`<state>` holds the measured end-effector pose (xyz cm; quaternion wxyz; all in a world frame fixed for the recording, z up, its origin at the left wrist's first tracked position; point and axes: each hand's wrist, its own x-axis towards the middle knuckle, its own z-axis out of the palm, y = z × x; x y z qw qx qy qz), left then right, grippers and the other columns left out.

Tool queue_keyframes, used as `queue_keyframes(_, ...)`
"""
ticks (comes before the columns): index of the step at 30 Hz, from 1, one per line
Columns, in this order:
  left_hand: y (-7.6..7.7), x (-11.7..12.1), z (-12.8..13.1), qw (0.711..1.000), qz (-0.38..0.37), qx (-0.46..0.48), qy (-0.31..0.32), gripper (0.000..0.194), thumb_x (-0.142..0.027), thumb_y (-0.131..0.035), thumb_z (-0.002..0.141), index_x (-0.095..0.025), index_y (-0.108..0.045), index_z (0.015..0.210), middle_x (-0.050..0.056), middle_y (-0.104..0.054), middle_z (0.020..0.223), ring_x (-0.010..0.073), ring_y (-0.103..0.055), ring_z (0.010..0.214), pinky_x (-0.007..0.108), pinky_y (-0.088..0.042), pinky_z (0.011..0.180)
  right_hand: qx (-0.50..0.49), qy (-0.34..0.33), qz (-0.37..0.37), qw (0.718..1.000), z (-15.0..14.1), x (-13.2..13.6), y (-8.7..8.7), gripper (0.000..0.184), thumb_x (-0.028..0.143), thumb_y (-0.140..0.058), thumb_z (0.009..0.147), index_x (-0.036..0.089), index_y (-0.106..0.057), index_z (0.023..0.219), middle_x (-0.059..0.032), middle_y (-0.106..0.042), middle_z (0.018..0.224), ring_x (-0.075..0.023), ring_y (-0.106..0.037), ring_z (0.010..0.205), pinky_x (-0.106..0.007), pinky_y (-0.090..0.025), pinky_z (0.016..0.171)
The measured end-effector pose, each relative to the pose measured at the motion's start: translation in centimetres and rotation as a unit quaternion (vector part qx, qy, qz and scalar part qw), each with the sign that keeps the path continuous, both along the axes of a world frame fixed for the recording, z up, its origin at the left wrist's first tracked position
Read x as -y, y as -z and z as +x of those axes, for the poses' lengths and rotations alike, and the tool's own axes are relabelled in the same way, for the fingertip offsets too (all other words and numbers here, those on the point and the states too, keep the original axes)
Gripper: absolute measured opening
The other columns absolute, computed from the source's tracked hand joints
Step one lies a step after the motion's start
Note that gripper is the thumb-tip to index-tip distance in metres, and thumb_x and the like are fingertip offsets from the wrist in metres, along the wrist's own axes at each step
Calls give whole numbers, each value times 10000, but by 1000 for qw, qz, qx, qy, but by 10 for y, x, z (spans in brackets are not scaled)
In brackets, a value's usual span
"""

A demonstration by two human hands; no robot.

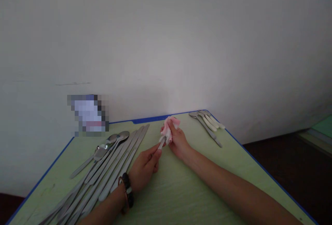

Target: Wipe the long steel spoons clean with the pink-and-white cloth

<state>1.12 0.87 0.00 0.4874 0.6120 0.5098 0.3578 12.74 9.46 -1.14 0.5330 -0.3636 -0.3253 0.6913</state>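
My left hand [145, 164], with a dark beaded bracelet at the wrist, is closed on the pale handle of a piece of cutlery [162, 144]. A pink and white cloth [169, 128] is bunched around the far end of that piece, so its kind is hidden. My right hand [178, 142] grips the cloth, close in front of the left fingers. Left of my left hand lie several table knives [121, 155] side by side, their blades toward the wall. Several metal spoons [101, 151] lie beside them, some overlapping.
At the table's far right corner sits a small group of cutlery [207, 128], some with white handles. A blurred-out, screen-like object [89, 114] stands at the far left corner. The green table [166, 190] has a blue edge and meets a plain wall [166, 45].
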Motion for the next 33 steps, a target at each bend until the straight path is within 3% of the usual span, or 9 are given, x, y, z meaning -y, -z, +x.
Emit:
queue_keyframes(5, 0, 1, 2, 1000, 14, -8, -15, 555, -507, -353, 865, -92, -509, 1200, -77, -331, 523, 101, -337, 473, 211, -266, 453, -31, -37, -26, 998, 0, -2, -2, 345, 483, -661, 665, 143, -606, 643, -17, -608, 556, -102, -492, 449, -232, -382, 428)
queue_keyframes(13, 3, 1, 0, 999, 21, -34, -22, 531, -501, -325, 882, -105, -497, 1191, -77, -316, 525, 106, -322, 474, 216, -241, 444, -1, -123, 50, 991, 14, -14, 0, 258, 379, -686, 654, 133, -635, 712, -35, -659, 636, -132, -582, 584, -254, -446, 581)
queue_keyframes(18, 9, 1, -1, 999, 6, -28, -26, 549, -517, -346, 874, -114, -468, 1227, -80, -310, 534, 105, -322, 485, 212, -244, 448, 5, -103, 76, 992, 19, -20, 3, 248, 366, -689, 647, 132, -645, 717, -31, -667, 648, -126, -585, 606, -241, -435, 599)
queue_keyframes(23, 14, 2, -5, 1000, -24, 13, 0, 480, -409, -393, 883, -125, -427, 1268, -66, -388, 580, 99, -362, 512, 209, -268, 468, -6, -64, 66, 996, 18, -23, 7, 255, 375, -693, 655, 129, -634, 694, -23, -661, 625, -102, -560, 556, -226, -428, 575)
queue_keyframes(26, 8, 4, -5, 999, -21, 25, 42, 465, -364, -379, 892, -123, -394, 1289, -58, -447, 593, 102, -398, 513, 215, -309, 490, -23, -42, 48, 998, 19, -25, 6, 241, 361, -694, 664, 132, -630, 705, -22, -662, 629, -102, -566, 557, -222, -431, 565)
queue_keyframes(29, 0, 5, -4, 996, 26, 4, 81, 439, -376, -363, 905, -133, -411, 1267, -25, -549, 669, 113, -469, 580, 228, -369, 569, -43, -38, 31, 998, 19, -26, 5, 241, 357, -698, 669, 131, -625, 712, -21, -658, 633, -102, -577, 566, -218, -435, 556)
queue_keyframes(33, -5, 4, -3, 993, 55, -45, 89, 356, -383, -358, 915, -163, -503, 1154, 1, -622, 752, 113, -523, 603, 230, -388, 596, -57, -49, 31, 997, 20, -26, 4, 264, 382, -684, 688, 129, -617, 725, -21, -654, 629, -100, -575, 550, -215, -435, 535)
